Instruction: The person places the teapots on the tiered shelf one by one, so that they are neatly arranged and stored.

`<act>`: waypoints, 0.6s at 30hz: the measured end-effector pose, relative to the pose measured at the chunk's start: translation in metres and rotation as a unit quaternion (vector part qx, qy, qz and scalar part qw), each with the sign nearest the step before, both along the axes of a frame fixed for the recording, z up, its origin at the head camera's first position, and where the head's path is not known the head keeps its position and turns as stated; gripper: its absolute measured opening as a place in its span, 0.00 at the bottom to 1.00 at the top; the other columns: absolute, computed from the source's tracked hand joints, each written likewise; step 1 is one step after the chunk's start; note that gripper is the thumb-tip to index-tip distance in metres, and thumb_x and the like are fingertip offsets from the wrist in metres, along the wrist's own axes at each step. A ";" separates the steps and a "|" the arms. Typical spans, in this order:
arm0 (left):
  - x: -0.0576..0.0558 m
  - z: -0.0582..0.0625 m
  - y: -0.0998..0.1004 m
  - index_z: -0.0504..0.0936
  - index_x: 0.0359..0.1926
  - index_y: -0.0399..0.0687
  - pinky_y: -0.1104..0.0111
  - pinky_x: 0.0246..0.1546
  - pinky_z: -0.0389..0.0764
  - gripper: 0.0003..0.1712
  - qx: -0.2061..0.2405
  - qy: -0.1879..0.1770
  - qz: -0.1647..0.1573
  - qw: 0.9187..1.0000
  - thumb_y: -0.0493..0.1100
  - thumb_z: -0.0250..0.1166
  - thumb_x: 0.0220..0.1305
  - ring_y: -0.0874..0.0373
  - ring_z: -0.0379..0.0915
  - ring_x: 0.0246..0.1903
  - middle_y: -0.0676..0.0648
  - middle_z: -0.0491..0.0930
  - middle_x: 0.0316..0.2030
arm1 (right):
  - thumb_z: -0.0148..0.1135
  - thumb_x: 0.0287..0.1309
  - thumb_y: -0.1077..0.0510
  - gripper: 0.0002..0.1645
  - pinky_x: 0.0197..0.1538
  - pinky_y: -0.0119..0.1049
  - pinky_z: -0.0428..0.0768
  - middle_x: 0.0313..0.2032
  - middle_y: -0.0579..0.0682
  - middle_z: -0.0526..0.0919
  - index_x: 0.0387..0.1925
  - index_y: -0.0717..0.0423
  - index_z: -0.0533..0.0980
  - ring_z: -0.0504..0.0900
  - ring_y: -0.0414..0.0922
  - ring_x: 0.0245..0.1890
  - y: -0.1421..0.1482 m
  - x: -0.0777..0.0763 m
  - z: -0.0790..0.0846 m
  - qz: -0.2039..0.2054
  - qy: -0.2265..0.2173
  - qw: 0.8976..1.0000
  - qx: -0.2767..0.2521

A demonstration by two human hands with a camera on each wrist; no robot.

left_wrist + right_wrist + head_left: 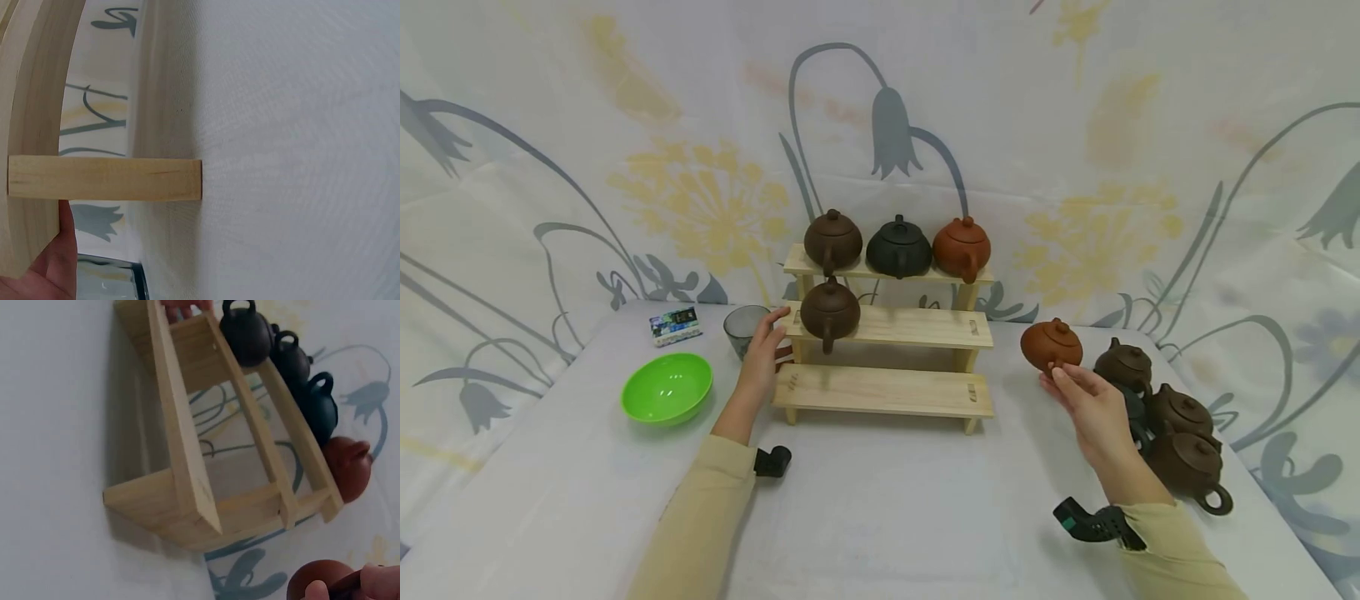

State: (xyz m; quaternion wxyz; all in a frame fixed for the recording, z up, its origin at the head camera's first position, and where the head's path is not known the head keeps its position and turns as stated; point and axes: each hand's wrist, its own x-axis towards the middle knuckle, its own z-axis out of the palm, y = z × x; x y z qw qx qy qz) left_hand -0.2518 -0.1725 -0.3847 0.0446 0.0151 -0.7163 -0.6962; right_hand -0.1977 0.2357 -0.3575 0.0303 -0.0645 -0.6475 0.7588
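My right hand (1092,410) pinches a reddish-brown clay teapot (1051,343) by its handle, above the table right of the wooden rack (883,392). In the right wrist view, part of this teapot (315,575) shows at the bottom edge beside the fingertips. At the rack's left side, my left hand (758,367) holds the end of the middle shelf; some of its fingers are hidden behind the wood. A dark brown teapot (831,310) stands on that shelf near the hand. The top shelf bears a brown teapot (833,242), a black teapot (898,248) and a reddish one (962,248).
Several dark teapots (1183,458) crowd together on the table beyond my right wrist. To the left are a green bowl (667,390), a small patterned box (675,326) and a glass cup (741,327) close by my left hand. A flowered cloth (715,100) hangs behind.
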 end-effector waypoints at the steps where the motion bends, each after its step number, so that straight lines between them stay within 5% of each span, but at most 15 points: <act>1: 0.000 0.000 0.000 0.56 0.69 0.51 0.50 0.54 0.65 0.25 -0.001 0.001 -0.001 1.000 0.46 0.37 0.74 0.36 0.63 0.57 0.38 0.59 0.64 | 0.60 0.59 0.59 0.14 0.46 0.27 0.74 0.37 0.42 0.78 0.45 0.61 0.72 0.82 0.35 0.37 -0.002 0.002 0.002 0.007 0.007 1.000 0.002; 18: 0.000 0.000 -0.001 0.56 0.69 0.51 0.51 0.54 0.65 0.25 -0.006 0.001 -0.006 1.000 0.46 0.37 0.74 0.36 0.63 0.57 0.38 0.59 0.64 | 0.56 0.62 0.61 0.09 0.48 0.30 0.75 0.37 0.42 0.81 0.43 0.62 0.74 0.82 0.38 0.39 -0.055 0.019 0.022 0.078 0.073 0.992 0.060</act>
